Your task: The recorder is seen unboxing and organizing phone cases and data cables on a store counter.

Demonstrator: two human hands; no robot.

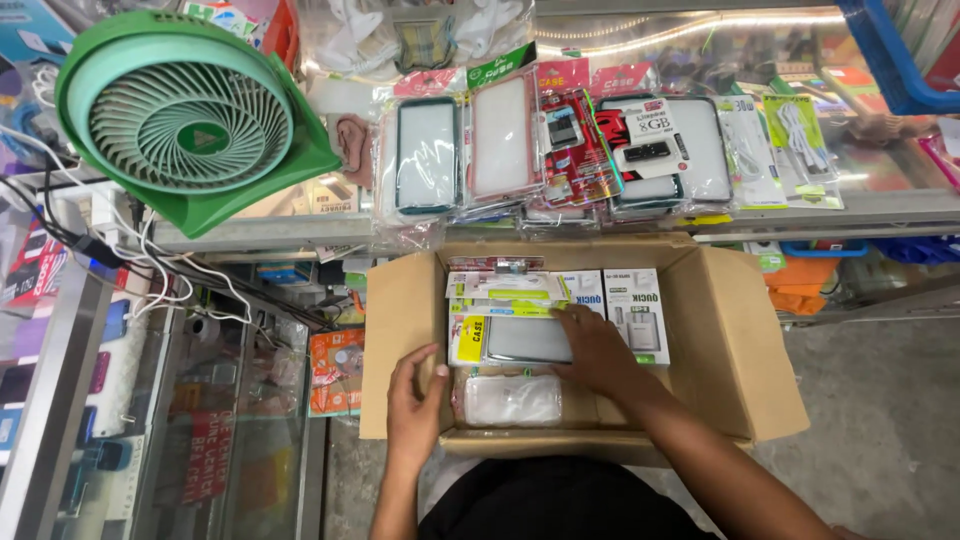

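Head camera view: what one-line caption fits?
Both hands sort packaged phone cases in a cardboard box beside a green fan.

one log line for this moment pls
left hand on cardboard box wall | right hand on packaged phone case | nothing lifted

Brown box (740,340); green fan (190,120) with pale ribbed grille; white cartons (637,312); clear pouch (512,400); yellow-and-white case pack (480,338); red-and-silver card pack (575,150); white cables (160,275).
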